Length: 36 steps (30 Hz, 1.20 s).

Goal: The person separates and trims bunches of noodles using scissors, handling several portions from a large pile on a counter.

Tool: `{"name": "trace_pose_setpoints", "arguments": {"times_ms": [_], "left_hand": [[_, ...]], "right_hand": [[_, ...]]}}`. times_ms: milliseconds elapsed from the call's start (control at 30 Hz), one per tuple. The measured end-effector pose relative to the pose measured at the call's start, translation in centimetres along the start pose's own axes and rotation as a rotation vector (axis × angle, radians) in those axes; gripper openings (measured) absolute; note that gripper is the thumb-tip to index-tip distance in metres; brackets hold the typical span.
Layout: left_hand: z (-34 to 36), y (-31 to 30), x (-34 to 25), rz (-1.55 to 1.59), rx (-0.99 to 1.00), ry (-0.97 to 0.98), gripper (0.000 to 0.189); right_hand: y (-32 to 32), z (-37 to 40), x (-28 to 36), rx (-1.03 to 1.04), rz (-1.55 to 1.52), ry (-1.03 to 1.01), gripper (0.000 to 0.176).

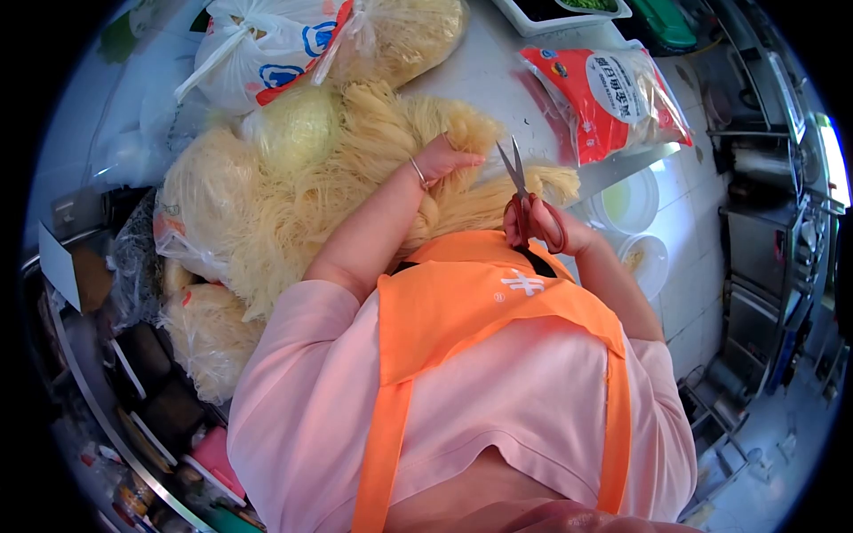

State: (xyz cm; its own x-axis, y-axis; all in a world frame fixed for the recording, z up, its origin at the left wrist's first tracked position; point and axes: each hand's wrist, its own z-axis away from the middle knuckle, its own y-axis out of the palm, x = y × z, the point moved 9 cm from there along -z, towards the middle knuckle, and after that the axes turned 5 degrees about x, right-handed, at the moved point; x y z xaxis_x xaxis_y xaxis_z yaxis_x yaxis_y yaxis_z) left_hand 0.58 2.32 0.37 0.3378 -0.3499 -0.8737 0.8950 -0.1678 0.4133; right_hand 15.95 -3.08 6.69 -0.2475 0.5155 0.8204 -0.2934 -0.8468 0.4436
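Observation:
A large heap of pale yellow noodles [311, 209], thin and tangled, spreads over the table in front of me. My left hand [444, 162] is closed around a bunch of these noodles near the heap's right side; the fingers are partly hidden by strands. In my right hand [544, 224] is a pair of scissors [518, 173] with red handles. The blades point up and away from me, slightly apart, with no noodles between them. Some loose strands [546, 182] lie just beyond the scissors, at the table's right edge.
Plastic bags of noodles [209, 191] crowd the left side. A white carrier bag [267, 53] stands at the back. A red and white printed packet [609, 102] lies at the back right, near a white tray [542, 19]. Two round tubs [629, 202] are below the right edge. Metal shelving [760, 231] lines the right.

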Motion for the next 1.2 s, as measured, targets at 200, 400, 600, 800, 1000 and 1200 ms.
{"name": "trace_pose_setpoints", "arguments": {"times_ms": [200, 400, 600, 800, 1000, 1200], "left_hand": [[-0.1, 0.1, 0.2, 0.016, 0.012, -0.022, 0.038], [-0.1, -0.1, 0.9, -0.086, 0.020, -0.071, 0.037], [-0.3, 0.0, 0.8, -0.194, 0.043, -0.019, 0.039], [-0.7, -0.1, 0.3, -0.199, -0.005, 0.061, 0.041], [-0.7, -0.5, 0.9, -0.213, -0.073, 0.043, 0.046], [-0.1, 0.5, 0.1, -0.291, -0.034, 0.024, 0.045]], "right_hand": [[-2.0, -0.3, -1.4, -0.079, 0.122, 0.077, 0.063], [-1.4, -1.7, 1.5, -0.084, 0.187, 0.008, 0.062], [-3.8, -2.7, 2.2, -0.308, 0.084, -0.093, 0.054], [-2.7, -0.5, 4.1, -0.322, 0.236, -0.212, 0.052], [-1.8, -0.4, -0.1, -0.138, 0.335, 0.101, 0.053], [-3.7, 0.1, 0.2, -0.233, 0.710, 0.231, 0.054]]}}
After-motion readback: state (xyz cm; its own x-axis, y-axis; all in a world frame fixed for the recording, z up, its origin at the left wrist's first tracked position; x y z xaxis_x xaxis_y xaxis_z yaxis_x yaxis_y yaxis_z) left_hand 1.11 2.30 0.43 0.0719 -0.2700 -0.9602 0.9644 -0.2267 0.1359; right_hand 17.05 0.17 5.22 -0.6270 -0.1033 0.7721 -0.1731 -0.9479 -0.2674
